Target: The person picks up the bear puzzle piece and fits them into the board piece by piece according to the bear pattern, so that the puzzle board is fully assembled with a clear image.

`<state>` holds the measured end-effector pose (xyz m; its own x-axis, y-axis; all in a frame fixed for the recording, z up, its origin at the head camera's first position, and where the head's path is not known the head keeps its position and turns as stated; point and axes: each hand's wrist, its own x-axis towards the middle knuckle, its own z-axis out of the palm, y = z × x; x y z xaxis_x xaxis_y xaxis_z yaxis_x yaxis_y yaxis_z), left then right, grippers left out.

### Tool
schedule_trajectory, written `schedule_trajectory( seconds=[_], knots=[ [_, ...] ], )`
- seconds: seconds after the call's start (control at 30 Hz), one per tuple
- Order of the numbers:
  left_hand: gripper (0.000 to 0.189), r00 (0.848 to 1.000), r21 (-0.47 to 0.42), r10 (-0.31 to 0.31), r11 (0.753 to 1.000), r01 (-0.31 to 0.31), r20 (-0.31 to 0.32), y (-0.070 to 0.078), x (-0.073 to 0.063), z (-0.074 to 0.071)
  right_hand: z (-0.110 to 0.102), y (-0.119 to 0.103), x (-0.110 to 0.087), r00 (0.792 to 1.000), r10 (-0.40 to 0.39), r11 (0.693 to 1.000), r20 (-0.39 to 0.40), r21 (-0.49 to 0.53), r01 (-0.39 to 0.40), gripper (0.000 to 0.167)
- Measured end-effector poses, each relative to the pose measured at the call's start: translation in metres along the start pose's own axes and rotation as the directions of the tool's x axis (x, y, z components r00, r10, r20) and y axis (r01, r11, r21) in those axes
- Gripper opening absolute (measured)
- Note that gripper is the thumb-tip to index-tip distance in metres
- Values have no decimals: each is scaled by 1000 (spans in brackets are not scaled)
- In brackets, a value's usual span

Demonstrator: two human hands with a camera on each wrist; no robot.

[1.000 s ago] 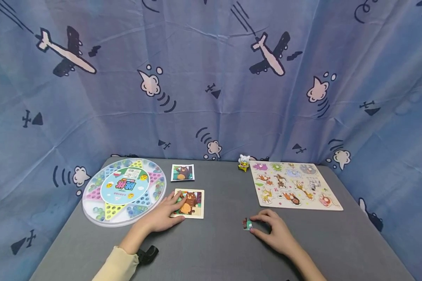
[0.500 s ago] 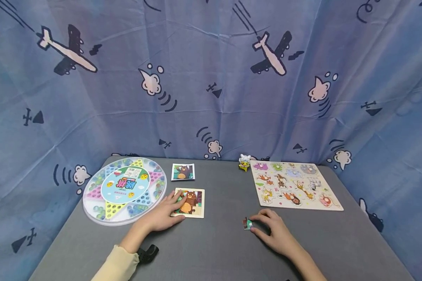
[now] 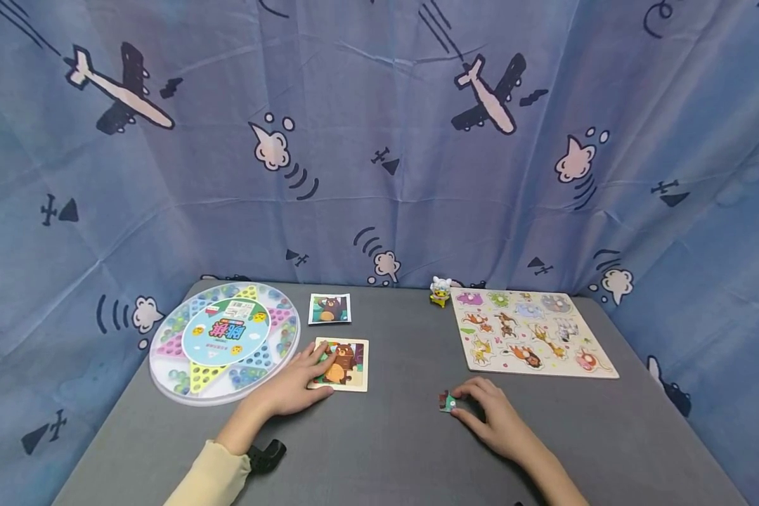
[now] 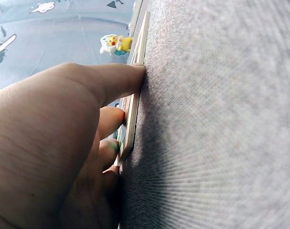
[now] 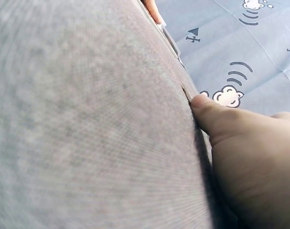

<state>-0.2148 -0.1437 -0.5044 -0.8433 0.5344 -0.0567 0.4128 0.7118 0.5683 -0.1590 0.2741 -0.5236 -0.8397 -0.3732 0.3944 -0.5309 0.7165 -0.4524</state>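
Note:
My left hand (image 3: 294, 385) rests on the left side of a small wooden jigsaw puzzle (image 3: 354, 383) with a brown bear on it. In the left wrist view the thumb (image 4: 121, 78) touches the puzzle board's edge (image 4: 141, 45), and the other fingers lie over its face. Part of the bear picture is covered by those fingers. Off to the right, my right hand (image 3: 496, 418) pinches a small green and brown puzzle piece (image 3: 446, 401) between thumb and fingers, at the tabletop. The right wrist view shows this thumb (image 5: 207, 112) against the piece's thin edge.
A picture card of the bear (image 3: 330, 309) lies behind the puzzle. At left is a round Chinese checkers board (image 3: 228, 390); at right, an animal peg puzzle (image 3: 512, 320). A small toy figure (image 3: 440, 290) stands at the back, before a blue curtain (image 3: 329, 176).

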Motion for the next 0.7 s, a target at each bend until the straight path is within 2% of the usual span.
schedule_trajectory(
  seconds=[0.27, 0.47, 0.7],
  knots=[
    [70, 1000, -14, 22, 1000, -22, -12, 2, -2, -2, 1, 1, 0, 1000, 2, 1000, -26, 12, -2, 25],
    [69, 1000, -4, 15, 1000, -15, -8, 0, -2, -2, 2, 1, 5, 999, -21, 999, -45, 31, 22, 24],
    [70, 1000, 12, 12, 1000, -12, 3, -2, 1, 1, 0, -4, 11, 998, 58, 996, -16, 63, -57, 21]
  ],
)
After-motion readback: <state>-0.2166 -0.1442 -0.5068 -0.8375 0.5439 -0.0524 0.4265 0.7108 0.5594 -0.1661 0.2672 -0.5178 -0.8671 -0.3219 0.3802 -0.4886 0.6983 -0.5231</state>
